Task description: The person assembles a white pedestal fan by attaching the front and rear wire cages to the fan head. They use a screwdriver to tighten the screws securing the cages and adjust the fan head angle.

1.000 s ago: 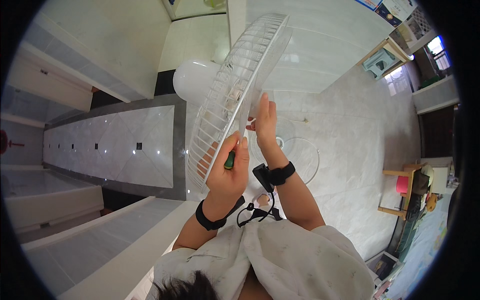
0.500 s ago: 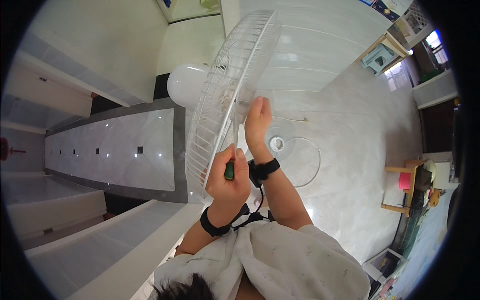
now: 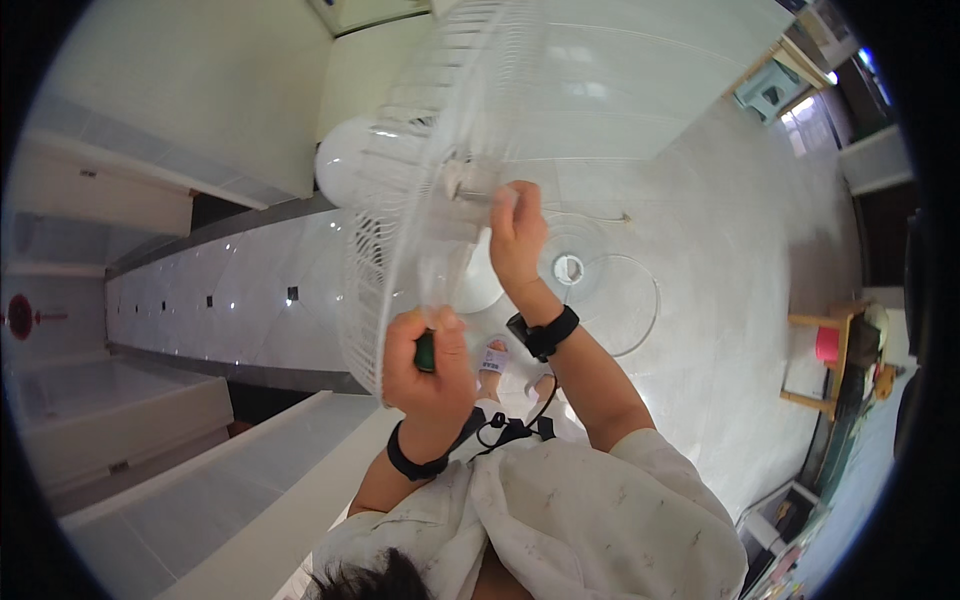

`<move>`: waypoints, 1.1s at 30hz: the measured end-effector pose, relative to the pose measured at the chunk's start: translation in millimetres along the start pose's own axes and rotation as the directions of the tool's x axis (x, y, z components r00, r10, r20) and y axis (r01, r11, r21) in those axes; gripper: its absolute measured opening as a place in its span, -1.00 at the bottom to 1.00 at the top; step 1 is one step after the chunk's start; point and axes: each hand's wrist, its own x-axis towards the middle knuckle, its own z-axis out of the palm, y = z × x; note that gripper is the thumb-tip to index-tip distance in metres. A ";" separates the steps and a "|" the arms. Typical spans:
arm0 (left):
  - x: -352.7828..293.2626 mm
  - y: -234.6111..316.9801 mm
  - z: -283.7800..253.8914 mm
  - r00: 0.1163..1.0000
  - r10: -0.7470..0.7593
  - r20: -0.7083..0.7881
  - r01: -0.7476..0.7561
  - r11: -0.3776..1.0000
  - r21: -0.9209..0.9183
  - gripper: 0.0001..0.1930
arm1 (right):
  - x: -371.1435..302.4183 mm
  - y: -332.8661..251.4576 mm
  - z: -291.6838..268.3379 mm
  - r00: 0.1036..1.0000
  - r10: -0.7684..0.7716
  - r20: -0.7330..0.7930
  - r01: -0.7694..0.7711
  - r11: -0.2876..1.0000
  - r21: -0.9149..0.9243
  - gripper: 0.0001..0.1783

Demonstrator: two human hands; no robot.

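A large fan (image 3: 400, 230) with a white wire guard stands nearly edge-on in front of me, smeared by motion. My left hand (image 3: 432, 372) is closed in a fist at the near edge of the guard, around a dark green handle (image 3: 425, 352). The rest of that handled tool is hidden. Near the middle of the fan, my right hand (image 3: 518, 240) has its fingers closed on the hub part. Blur hides exactly how they grip it. Both wrists wear black straps.
On the tiled floor lie a clear round piece with a white centre (image 3: 568, 268) and a thin ring (image 3: 655, 310). A white rounded object (image 3: 345, 160) stands behind the guard. At right are a wooden stool (image 3: 835, 365) and a grey-blue stool (image 3: 768, 92). My sandalled foot (image 3: 492, 362) shows below.
The fan has shifted left and turned a little, and is now blurred. My left hand has moved left and slightly down with the green handle. My right hand stays by the hub.
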 end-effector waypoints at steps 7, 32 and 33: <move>-2.9 6.2 5.9 0.998 -0.002 0.067 0.007 0.998 -0.070 -0.89 | 10.8 -24.3 -17.3 0.768 0.593 0.242 -0.633 0.761 0.144 -0.33; -4.3 -7.1 -4.1 0.986 -0.086 0.146 0.113 0.975 -0.189 -0.80 | -5.7 -0.4 -6.8 0.975 0.175 0.137 -0.192 0.974 0.123 -0.58; -6.5 -5.6 -1.8 0.984 -0.066 0.166 0.102 0.971 -0.218 -0.78 | -5.4 3.5 -16.1 0.979 0.151 0.134 -0.171 0.974 0.152 -0.59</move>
